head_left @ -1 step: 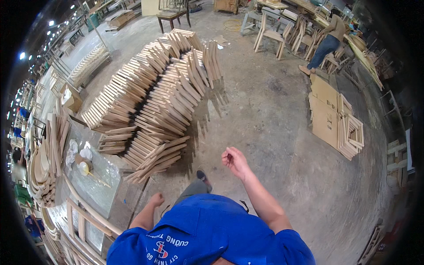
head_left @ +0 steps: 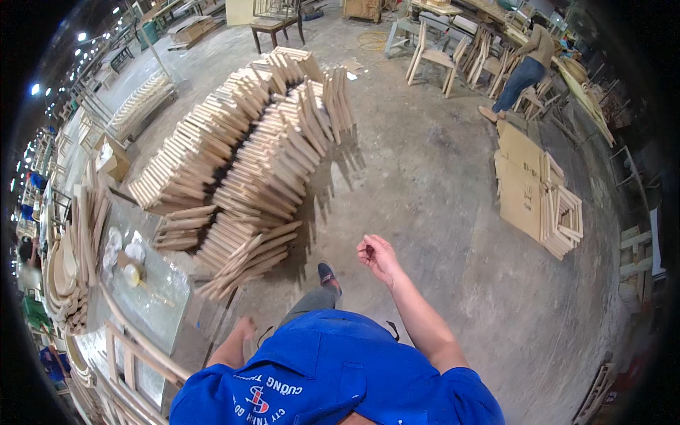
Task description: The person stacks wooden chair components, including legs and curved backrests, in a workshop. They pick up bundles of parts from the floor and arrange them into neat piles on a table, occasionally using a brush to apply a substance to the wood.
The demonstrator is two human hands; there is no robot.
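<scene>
Your two hands are apart: the right hand (head_left: 380, 258) is loosely closed over the concrete floor (head_left: 418, 184); the left hand (head_left: 245, 328) is motion-blurred, so you cannot tell its grip. Two long rows of wooden bars (head_left: 268, 170) stand ahead, left of your right hand, overlapping too tightly to count. One shoe (head_left: 326, 271) shows; your other foot is hidden.

Broad lane of concrete floor (head_left: 425, 170) ahead of my right hand (head_left: 380, 258), bounded left by packed rows of wooden pieces (head_left: 273, 170), far right by flat cardboard (head_left: 518, 185) and wooden frames (head_left: 564, 223). Tighter past my left hand (head_left: 244, 329): a shiny sheet (head_left: 159, 319) and the rows' near end block that side.
</scene>
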